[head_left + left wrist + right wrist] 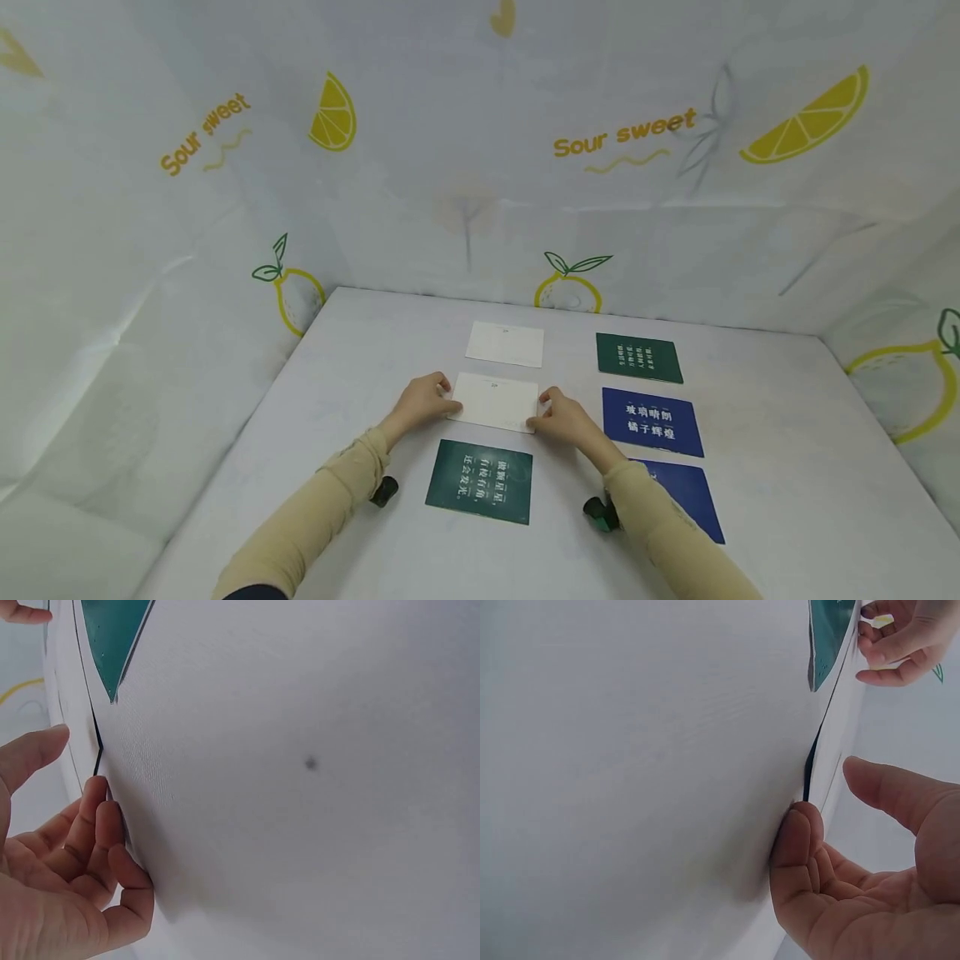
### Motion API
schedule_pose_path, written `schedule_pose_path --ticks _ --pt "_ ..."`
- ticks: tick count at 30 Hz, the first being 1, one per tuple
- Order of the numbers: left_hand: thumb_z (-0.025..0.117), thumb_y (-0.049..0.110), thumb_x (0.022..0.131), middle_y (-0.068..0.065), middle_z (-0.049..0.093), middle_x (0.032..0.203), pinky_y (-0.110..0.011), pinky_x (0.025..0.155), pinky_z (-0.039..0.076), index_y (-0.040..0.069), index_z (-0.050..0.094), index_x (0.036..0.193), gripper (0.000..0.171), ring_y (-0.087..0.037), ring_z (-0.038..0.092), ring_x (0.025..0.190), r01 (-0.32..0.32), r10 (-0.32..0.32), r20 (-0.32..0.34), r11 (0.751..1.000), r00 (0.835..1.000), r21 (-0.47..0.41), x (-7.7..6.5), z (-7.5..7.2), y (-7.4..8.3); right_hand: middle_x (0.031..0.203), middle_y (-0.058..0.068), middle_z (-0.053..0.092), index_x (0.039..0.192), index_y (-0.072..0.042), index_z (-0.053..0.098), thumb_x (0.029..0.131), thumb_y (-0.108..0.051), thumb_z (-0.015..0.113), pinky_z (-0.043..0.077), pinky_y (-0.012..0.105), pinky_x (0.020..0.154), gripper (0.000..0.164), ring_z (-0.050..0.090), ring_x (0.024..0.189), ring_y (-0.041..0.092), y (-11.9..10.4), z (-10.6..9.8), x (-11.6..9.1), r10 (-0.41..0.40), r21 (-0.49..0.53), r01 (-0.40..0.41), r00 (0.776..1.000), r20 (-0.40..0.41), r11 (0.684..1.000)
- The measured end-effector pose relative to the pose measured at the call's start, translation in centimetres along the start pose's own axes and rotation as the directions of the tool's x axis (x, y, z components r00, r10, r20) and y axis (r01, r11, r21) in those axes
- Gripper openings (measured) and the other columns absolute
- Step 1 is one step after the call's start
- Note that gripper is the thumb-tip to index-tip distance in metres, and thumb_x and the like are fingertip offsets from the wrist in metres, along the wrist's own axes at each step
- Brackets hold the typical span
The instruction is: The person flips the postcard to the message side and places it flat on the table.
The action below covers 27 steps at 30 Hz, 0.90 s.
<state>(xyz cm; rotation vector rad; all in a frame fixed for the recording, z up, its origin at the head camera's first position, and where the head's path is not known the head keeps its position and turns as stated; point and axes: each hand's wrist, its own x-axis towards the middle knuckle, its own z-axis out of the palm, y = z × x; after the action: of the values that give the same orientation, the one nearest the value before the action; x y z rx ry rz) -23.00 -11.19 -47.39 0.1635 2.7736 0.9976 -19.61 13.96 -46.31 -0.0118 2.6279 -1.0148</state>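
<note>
With both hands at the middle of the frame, I hold a blank-looking white rectangular paper card (493, 402) by its two short ends, my left hand (418, 404) on one and my right hand (567, 419) on the other, fingers curled at the edges. The step in hand appears to be setting or lifting this middle card of the left column, between another white rectangular card (506, 344) above and a dark green card with white lettering (480, 482) below. As I judge it, the next move calls for an even grip at both ends, whether to turn the card or lay it flat. At the right of the frame lie a second green lettered card (640, 358), a deep blue card with white characters (652, 422) and, partly behind my beige sleeve (675, 537), another blue card (693, 496). Only the head view takes in this layout; the wrist views catch a dark line under the held card's near corners and each thumb spread above the fingertips. Whether either thumb presses the card, I cannot tell.
</note>
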Motion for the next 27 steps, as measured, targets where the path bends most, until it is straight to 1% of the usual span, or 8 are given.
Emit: schedule_pose_path --ticks 3,7,9,12,19,24,27 --pt "0.075 0.025 0.073 -0.01 0.067 0.081 -0.025 0.057 0.041 0.003 0.06 0.096 0.035 -0.016 0.053 0.065 0.004 -0.004 0.008 1.0 1.0 -0.008 -0.4 -0.1 -0.4 0.09 0.014 0.061 0.118 0.004 0.047 0.082 -0.023 0.068 0.044 0.029 0.063 0.049 0.053 0.075 0.02 0.0 0.0 -0.6 0.001 -0.004 -0.001 1.0 -0.002 1.0" --pt "0.076 0.025 0.072 -0.008 0.064 0.076 -0.024 0.057 0.04 0.003 0.061 0.095 0.036 -0.015 0.051 0.064 0.008 -0.008 0.02 1.0 1.0 -0.004 -1.0 -0.3 -0.8 0.087 0.012 0.061 0.116 0.003 0.049 0.082 -0.022 0.068 0.044 0.028 0.062 0.046 0.052 0.073 0.019 0.2 0.3 -1.4 -0.003 -0.008 0.003 1.0 -0.008 1.0" --pt "0.077 0.025 0.072 -0.007 0.064 0.076 -0.024 0.057 0.04 0.003 0.061 0.095 0.036 -0.015 0.051 0.064 0.006 -0.006 0.024 1.0 1.0 0.004 -1.4 -0.4 -1.0 0.085 0.011 0.061 0.114 0.003 0.049 0.082 -0.022 0.069 0.043 0.027 0.061 0.045 0.052 0.072 0.018 0.2 0.5 -1.8 -0.004 -0.005 0.004 1.0 -0.007 1.0" --pt "0.078 0.026 0.071 -0.007 0.064 0.076 -0.024 0.058 0.04 0.004 0.062 0.095 0.036 -0.014 0.051 0.066 0.022 -0.022 0.032 1.0 0.999 0.004 -2.0 -0.6 -1.2 0.084 0.009 0.06 0.11 0.003 0.05 0.081 -0.022 0.07 0.043 0.027 0.061 0.043 0.051 0.072 0.017 0.1 0.6 -2.5 -0.018 -0.004 0.018 1.0 0.0 1.0" --pt "0.079 0.027 0.07 -0.005 0.062 0.075 -0.024 0.057 0.039 0.005 0.062 0.093 0.036 -0.015 0.05 0.066 0.046 -0.046 0.052 0.999 0.998 0.0 -3.5 -0.7 -1.4 0.08 0.007 0.058 0.106 0.002 0.052 0.079 -0.021 0.072 0.042 0.026 0.061 0.04 0.05 0.07 0.016 0.2 0.9 -4.0 -0.013 -0.009 0.013 1.0 0.011 1.0" --pt "0.079 0.026 0.07 -0.004 0.061 0.074 -0.024 0.057 0.039 0.005 0.061 0.093 0.037 -0.015 0.05 0.066 0.065 -0.065 0.075 0.998 0.995 0.002 -5.0 -0.9 -1.4 0.076 0.005 0.057 0.104 0.001 0.053 0.077 -0.017 0.074 0.04 0.026 0.06 0.04 0.049 0.068 0.015 0.1 1.3 -5.2 -0.021 -0.009 0.021 1.0 0.016 1.0" --pt "0.08 0.026 0.07 -0.004 0.063 0.077 -0.025 0.058 0.041 0.005 0.061 0.094 0.037 -0.015 0.052 0.067 0.082 -0.081 0.08 0.996 0.994 -0.019 -5.8 -1.0 -1.3 0.075 0.004 0.057 0.105 0.001 0.053 0.076 -0.018 0.075 0.04 0.027 0.059 0.042 0.048 0.067 0.015 0.0 1.3 -5.9 -0.032 0.003 0.032 0.999 0.023 0.999"
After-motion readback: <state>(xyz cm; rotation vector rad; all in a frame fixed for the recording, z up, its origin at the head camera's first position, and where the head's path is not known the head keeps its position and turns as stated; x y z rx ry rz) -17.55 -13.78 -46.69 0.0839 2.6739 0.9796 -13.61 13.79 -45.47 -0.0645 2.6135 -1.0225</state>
